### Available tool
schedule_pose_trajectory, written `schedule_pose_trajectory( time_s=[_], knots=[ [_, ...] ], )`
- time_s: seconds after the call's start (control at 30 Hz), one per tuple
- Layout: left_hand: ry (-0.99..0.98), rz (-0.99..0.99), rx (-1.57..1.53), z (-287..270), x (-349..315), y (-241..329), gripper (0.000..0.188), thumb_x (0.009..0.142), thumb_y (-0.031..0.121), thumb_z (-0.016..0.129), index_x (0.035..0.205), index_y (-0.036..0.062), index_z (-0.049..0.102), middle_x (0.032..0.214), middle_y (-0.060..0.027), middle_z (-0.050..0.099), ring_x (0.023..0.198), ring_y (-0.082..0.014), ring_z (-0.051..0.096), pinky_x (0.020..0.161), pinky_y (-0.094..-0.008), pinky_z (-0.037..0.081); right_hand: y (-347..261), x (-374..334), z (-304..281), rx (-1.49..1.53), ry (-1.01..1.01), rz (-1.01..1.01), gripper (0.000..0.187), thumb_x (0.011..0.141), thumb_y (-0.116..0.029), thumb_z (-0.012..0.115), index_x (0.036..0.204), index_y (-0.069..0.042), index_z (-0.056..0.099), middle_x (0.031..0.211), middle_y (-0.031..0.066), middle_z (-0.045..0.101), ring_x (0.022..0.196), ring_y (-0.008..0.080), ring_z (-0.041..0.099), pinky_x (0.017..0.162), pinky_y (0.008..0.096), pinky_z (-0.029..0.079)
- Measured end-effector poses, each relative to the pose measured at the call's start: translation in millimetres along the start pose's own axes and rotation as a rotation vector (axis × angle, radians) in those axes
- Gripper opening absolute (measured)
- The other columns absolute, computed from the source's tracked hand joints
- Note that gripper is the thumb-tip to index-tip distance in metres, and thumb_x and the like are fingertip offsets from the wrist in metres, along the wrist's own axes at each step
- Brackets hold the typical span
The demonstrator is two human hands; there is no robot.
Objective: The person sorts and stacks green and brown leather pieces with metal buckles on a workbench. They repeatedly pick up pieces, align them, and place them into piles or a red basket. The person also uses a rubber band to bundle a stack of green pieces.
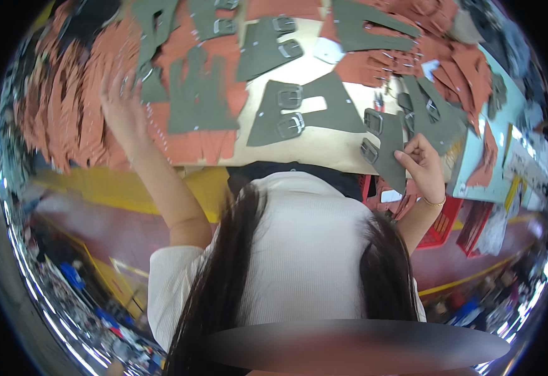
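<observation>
A pale wooden tabletop (311, 147) is stretching across the upper view. A yellow bench edge (117, 185) is running under it, red plastic crates (446, 225) are sitting beside it, and yellow lines (468, 276) are crossing the reddish floor (98, 229).

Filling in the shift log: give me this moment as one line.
left hand: reaching onto orange cut pieces | right hand: holding grey buckled strap piece | table: more grey buckled pieces
</observation>
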State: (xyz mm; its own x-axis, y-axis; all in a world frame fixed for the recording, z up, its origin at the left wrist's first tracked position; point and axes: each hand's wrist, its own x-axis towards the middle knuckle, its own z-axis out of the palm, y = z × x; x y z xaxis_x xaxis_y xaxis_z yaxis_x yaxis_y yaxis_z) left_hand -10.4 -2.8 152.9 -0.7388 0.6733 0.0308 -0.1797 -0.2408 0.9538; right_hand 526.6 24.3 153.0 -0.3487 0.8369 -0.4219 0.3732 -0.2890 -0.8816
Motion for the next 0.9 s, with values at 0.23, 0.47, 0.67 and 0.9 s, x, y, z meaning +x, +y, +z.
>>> schedule_pose_trajectory(
  time_s=[0.23,0.47,0.67,0.9],
  knots=[
    [0.060,-0.020,0.135,-45,-9,16,0.040,0.093,0.014,0.054,0.129,0.0014,0.042,0.123,-0.0186,0.053,0.111,-0.0304,0.056,0.091,-0.0405,0.045,53,68,57,-0.139,-0.010,0.127,0.018,0.085,-0.004,0.064,0.081,-0.004,0.046,0.066,-0.0025,0.053,0.059,0.0041,0.049,0.051,0.0207,0.038],
    [0.048,-0.244,0.411,-69,-29,10,0.035,0.093,0.020,0.056,0.122,0.0006,0.050,0.111,-0.0111,0.061,0.097,-0.0176,0.060,0.081,-0.0296,0.047,69,72,50,-0.197,0.020,0.117,0.019,0.085,-0.007,0.065,0.083,-0.004,0.047,0.065,-0.0021,0.053,0.057,0.0043,0.048,0.050,0.0217,0.038],
    [-0.121,-0.557,0.771,-76,-39,-10,0.036,0.091,0.031,0.060,0.113,0.0024,0.059,0.100,-0.0055,0.062,0.086,-0.0140,0.059,0.075,-0.0258,0.045,64,72,47,-0.091,0.039,0.137,0.014,0.089,-0.012,0.062,0.087,-0.005,0.050,0.068,-0.0035,0.053,0.059,0.0032,0.048,0.052,0.0203,0.040],
    [-0.098,-0.643,0.878,-77,-48,-35,0.040,0.090,0.036,0.060,0.111,0.0025,0.059,0.101,-0.0065,0.061,0.085,-0.0148,0.059,0.073,-0.0260,0.046,67,71,50,0.015,0.147,0.220,0.035,0.097,-0.034,0.050,0.111,-0.003,0.059,0.079,-0.0013,0.055,0.064,0.0054,0.051,0.057,0.0201,0.042]
  ],
)
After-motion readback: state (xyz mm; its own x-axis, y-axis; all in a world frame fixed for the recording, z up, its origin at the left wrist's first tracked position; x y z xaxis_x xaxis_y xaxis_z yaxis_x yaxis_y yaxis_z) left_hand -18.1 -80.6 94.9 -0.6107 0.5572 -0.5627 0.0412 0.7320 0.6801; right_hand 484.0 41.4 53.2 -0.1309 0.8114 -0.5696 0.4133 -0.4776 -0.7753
